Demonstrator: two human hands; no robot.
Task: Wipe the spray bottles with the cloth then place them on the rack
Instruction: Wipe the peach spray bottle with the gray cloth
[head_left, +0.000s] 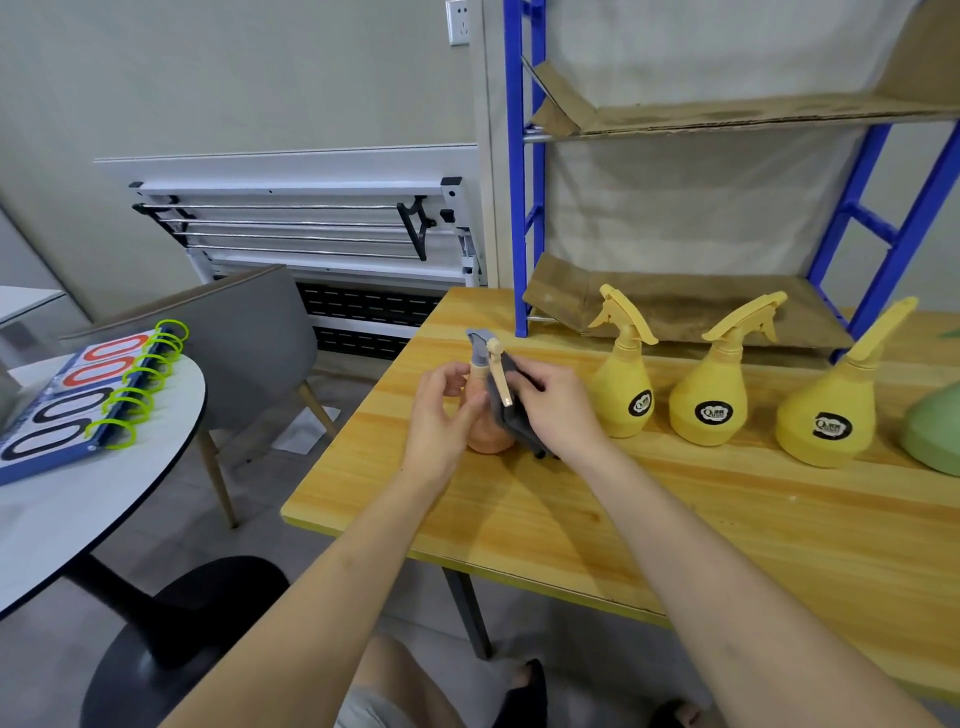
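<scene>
- The left hand (441, 410) held the orange spray bottle (485, 426) upright, with fingers and thumb curled round its left side and neck.
- The right hand (550, 410) gripped a grey cloth (511, 415) and pressed it against the bottle's right side; the cloth's lower end hung down to the wooden table (675, 519).
- The bottle's base sat on the tabletop between the two hands, near the table's left edge; its beige trigger lever hung down in front of the cloth.
- To the right of the right hand, three yellow spray bottles (623, 395) (709, 410) (826, 421) stood upright in a row, apart from one another, the nearest just beside the knuckles.
- At the far right a green bottle (935, 436) was cut off by the frame edge.
- Beyond the hands, the blue rack (522, 208) stood on the table's back part; its lower shelf (675, 306) lay behind the yellow bottles, lined with brown cardboard.
- Bare tabletop stretched from below the wrists to the near edge, and lay between the row of bottles and the shelf's front lip.
- To the left of the left hand, past the table edge, stood a grey chair (249, 322) and a round white table (104, 493) carrying a flip scoreboard (78, 405).
</scene>
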